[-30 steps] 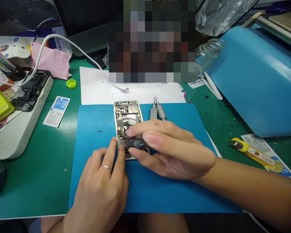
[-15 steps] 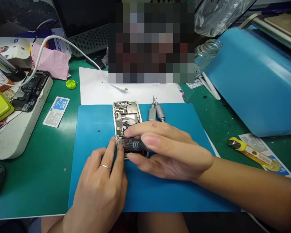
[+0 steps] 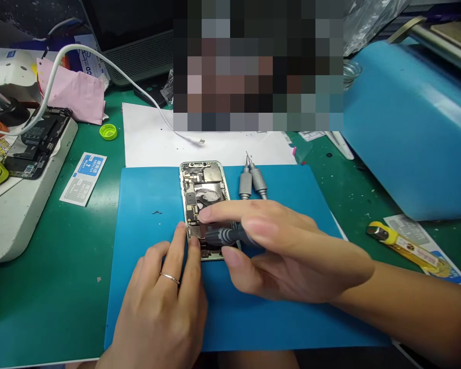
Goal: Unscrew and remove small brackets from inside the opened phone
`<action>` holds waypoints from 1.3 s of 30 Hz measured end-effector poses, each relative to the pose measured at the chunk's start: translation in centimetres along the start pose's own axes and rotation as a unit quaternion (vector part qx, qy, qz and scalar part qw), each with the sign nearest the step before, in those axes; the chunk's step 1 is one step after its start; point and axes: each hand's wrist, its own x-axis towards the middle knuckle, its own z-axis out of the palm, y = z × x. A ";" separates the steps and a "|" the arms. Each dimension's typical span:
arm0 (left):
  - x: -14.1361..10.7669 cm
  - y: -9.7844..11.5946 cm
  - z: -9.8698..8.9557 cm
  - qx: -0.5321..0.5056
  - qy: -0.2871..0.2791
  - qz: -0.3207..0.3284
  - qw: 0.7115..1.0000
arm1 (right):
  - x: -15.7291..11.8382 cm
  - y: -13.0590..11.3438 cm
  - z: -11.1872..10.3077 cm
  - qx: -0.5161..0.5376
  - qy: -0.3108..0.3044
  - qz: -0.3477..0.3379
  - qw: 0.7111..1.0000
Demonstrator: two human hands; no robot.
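Observation:
An opened smartphone (image 3: 209, 197) lies on a blue mat (image 3: 146, 195), its circuit boards and inner parts bare. My left hand (image 3: 163, 302), with a ring on one finger, rests at the phone's lower left; its fingers are stretched out, two fingertips touching the frame, thumb hidden. Over the lower part of the phone, my right hand (image 3: 292, 251) holds a dark grey ribbed screwdriver (image 3: 230, 237). Its index fingertip hovers near or touches the phone's middle; I cannot tell which. Just beyond that hand lie two pointed tools (image 3: 251, 182) with knurled grey handles.
A white cable (image 3: 119, 74) arches over white paper (image 3: 146, 138). At left are a green cap (image 3: 108, 131), a printed card (image 3: 83, 178) and another opened phone (image 3: 38, 146) on a white box. A yellow cutter (image 3: 403, 246) lies right, below a large blue object (image 3: 407, 128).
My right hand has shifted slightly right and down relative to the phone, the dark screwdriver moving with it. My left hand stays at the phone's edge. The camera view has shifted a little.

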 end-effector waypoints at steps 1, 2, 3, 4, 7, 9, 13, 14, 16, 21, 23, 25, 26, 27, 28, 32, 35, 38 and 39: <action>0.0 0.0 0.0 0.000 -0.001 -0.001 1.000 | 0.0 0.0 0.0 0.002 0.000 -0.002 1.000; 0.0 -0.1 0.0 0.000 -0.001 -0.002 1.000 | 0.0 0.0 0.0 0.000 -0.001 -0.003 1.000; 0.1 -0.1 -0.1 -0.001 -0.002 -0.004 1.000 | -0.1 -0.1 0.0 -0.005 -0.001 -0.004 1.000; 0.1 -0.1 -0.1 -0.001 -0.004 -0.005 1.000 | -0.1 -0.1 0.1 -0.012 0.001 -0.002 1.000; 0.3 0.0 -0.1 0.002 -0.003 -0.010 1.000 | -0.2 -0.2 0.3 -0.019 0.004 0.007 1.000; 0.4 0.1 -0.2 0.009 -0.002 -0.009 1.000 | -0.3 -0.2 0.4 -0.012 0.005 0.010 1.000; 0.4 0.2 -0.3 0.021 0.000 -0.004 1.000 | -0.4 0.0 0.6 -0.004 0.018 0.002 1.000; 0.4 0.2 -0.3 0.021 0.001 -0.004 1.000 | -0.3 0.1 0.6 -0.002 0.024 -0.002 1.000; 0.4 0.2 -0.3 0.019 0.000 -0.004 1.000 | -0.2 0.2 0.7 0.003 0.026 -0.007 1.000; 0.4 0.1 -0.2 0.018 0.000 -0.002 1.000 | 0.0 0.4 0.7 0.010 0.033 -0.023 0.999; 0.3 0.1 -0.1 0.012 0.003 -0.004 1.000 | 0.0 0.4 0.7 0.005 0.036 -0.023 0.999; 0.3 0.1 -0.1 0.006 0.007 -0.004 1.000 | -0.1 0.4 0.6 0.004 0.027 -0.019 0.999; 0.3 0.1 -0.1 0.004 0.007 -0.004 1.000 | -0.1 0.4 0.6 0.006 0.025 -0.018 1.000; 0.4 0.1 -0.1 0.004 0.008 -0.004 1.000 | -0.1 0.4 0.6 0.009 0.025 -0.017 1.000; 0.4 0.1 -0.2 0.005 0.008 -0.005 1.000 | -0.1 0.3 0.6 0.012 0.025 -0.018 0.999; 0.5 0.1 -0.4 0.017 0.002 -0.004 1.000 | -0.2 0.4 0.7 0.012 0.029 -0.012 0.999; 0.5 0.1 -0.3 0.006 -0.005 -0.002 1.000 | -0.3 0.3 0.7 0.014 0.015 -0.001 1.000; 0.4 0.1 -0.2 -0.005 -0.008 -0.005 1.000 | -0.5 0.0 0.7 0.016 0.023 0.028 0.999; 0.4 0.2 -0.1 -0.008 -0.005 -0.006 1.000 | -0.5 -0.1 0.7 0.015 0.027 0.040 0.999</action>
